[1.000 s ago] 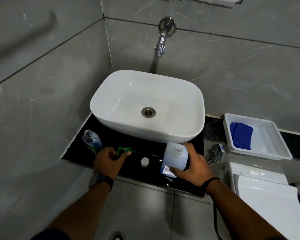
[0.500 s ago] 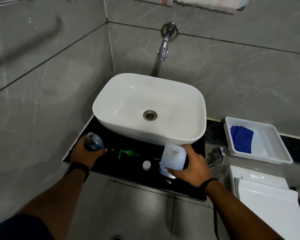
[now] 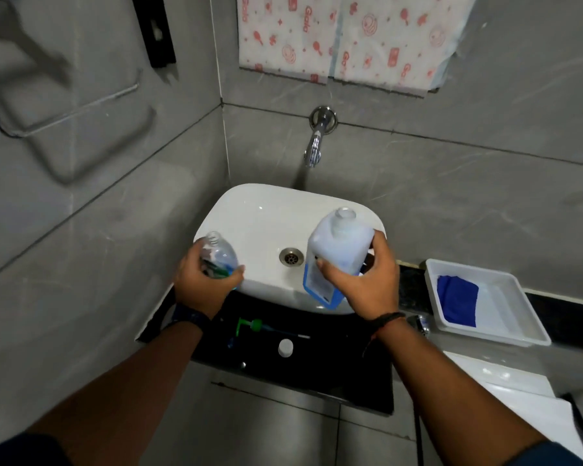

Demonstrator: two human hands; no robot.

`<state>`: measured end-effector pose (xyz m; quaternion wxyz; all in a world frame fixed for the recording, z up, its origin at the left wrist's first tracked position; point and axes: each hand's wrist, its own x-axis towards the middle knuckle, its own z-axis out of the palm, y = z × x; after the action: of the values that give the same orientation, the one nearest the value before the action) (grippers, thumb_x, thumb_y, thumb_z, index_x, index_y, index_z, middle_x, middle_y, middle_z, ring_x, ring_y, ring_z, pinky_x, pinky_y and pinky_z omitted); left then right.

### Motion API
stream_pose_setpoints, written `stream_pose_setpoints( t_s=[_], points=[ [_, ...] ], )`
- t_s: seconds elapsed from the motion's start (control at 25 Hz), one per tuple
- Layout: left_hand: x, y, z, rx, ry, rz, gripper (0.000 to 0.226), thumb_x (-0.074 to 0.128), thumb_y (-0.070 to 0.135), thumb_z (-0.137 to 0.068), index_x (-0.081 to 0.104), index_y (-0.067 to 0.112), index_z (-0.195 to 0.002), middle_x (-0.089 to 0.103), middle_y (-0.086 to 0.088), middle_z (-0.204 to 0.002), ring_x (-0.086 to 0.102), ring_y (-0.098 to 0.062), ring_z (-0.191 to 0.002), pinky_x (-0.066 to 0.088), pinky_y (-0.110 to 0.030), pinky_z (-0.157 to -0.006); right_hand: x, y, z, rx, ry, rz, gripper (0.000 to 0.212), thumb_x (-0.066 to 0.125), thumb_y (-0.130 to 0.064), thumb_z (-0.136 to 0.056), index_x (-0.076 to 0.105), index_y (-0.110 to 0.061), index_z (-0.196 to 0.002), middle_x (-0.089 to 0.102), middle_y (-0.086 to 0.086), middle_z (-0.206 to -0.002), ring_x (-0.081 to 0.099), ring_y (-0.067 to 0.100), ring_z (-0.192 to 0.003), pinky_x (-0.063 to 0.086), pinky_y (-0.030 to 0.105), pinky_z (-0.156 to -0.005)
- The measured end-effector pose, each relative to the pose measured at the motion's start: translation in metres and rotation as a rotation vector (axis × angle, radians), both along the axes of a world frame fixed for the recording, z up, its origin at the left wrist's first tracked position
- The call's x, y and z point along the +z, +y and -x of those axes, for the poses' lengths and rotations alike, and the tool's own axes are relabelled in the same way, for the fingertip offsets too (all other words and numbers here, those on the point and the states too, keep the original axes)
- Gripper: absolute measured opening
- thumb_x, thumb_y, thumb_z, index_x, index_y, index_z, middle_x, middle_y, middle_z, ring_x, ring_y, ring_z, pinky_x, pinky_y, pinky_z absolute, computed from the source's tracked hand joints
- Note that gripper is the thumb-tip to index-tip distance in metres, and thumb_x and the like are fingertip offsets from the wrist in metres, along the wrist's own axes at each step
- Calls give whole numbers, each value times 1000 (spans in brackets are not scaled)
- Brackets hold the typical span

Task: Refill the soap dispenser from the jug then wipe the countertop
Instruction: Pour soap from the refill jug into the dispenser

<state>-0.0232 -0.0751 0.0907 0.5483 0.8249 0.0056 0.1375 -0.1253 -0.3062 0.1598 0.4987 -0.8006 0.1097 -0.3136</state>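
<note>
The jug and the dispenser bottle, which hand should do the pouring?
Right. The right hand already grips the uncapped jug over the sink; the left hand holds the open dispenser bottle.

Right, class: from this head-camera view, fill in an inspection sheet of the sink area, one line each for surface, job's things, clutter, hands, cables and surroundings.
Surface: black countertop, glossy, under the white basin.
Job's things: open dispenser bottle and uncapped jug, both held over the basin; green pump and white cap lying on the countertop; blue cloth in the white tray.
Clutter: nothing seen.
Hands: left hand grips the bottle; right hand grips the jug.
Cables: nothing seen.
Surroundings: grey tiled walls, wall tap, patterned sheet above.
</note>
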Motion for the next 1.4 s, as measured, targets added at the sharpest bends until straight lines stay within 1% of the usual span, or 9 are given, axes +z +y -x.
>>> stream_pose_setpoints(
  t_s=[0.08,0.2,0.36,0.52,0.68,0.96,1.08,1.24,1.4],
  points=[
    [38,-18,6,-82,-38,38,82,90,30,-51,55,16,-124,66,-9,-115,63,-26,-105,50,-42,-94,39,2,-5,-57,0,82,59,81,-46,-51,52,-34,-101,67,-5,-97,63,15,-87,54,37,-72],
    [89,-43,21,-126,-120,14,83,87,42,-46,55,24,-120,68,-3,-110,65,-25,-98,53,-38,-88,86,1,-3,-145,62,315,66,70,-57,-47,45,-37,-105,68,-3,-92,63,25,-83,49,33,-65],
    [132,-66,44,-164,-211,-18,79,86,44,-48,54,29,-119,69,3,-109,65,-20,-96,53,-34,-84,133,-9,10,-177,81,635,62,72,-50,-50,43,-33,-103,69,2,-87,62,34,-78,37,29,-57],
    [160,-81,63,-203,-270,-4,71,85,41,-49,49,40,-109,70,4,-102,64,-22,-91,53,-33,-80,172,-20,27,-176,71,862,59,72,-41,-51,45,-29,-102,68,4,-85,62,37,-72,35,29,-54],
    [177,-93,74,-209,-294,-13,73,84,43,-49,52,34,-114,69,5,-100,63,-24,-90,53,-34,-77,199,-25,40,-162,126,1060,59,72,-41,-55,46,-24,-106,67,2,-92,62,33,-75,36,29,-54],
    [199,-104,83,-248,-307,-47,79,83,44,-53,50,32,-125,68,6,-103,62,-18,-91,52,-28,-76,224,-29,56,-196,209,1192,57,70,-42,-63,44,-22,-110,65,3,-93,61,31,-72,40,30,-54],
    [205,-105,87,-258,-311,-47,77,82,44,-53,51,33,-123,68,7,-102,62,-18,-89,50,-25,-73,232,-30,59,-197,222,1244,60,68,-43,-65,42,-22,-114,65,3,-96,62,32,-72,45,32,-55],
    [209,-104,90,-267,-321,-46,72,83,44,-53,52,32,-117,68,7,-101,61,-18,-88,49,-23,-71,240,-30,62,-210,218,1306,61,68,-43,-65,42,-22,-116,65,4,-99,62,32,-72,38,29,-54],
    [211,-101,92,-287,-312,-58,71,83,44,-54,53,31,-117,68,6,-103,61,-19,-90,52,-26,-74,244,-29,64,-215,239,1379,66,70,-45,-67,40,-23,-121,65,3,-103,62,28,-74,42,29,-56]
  ],
)
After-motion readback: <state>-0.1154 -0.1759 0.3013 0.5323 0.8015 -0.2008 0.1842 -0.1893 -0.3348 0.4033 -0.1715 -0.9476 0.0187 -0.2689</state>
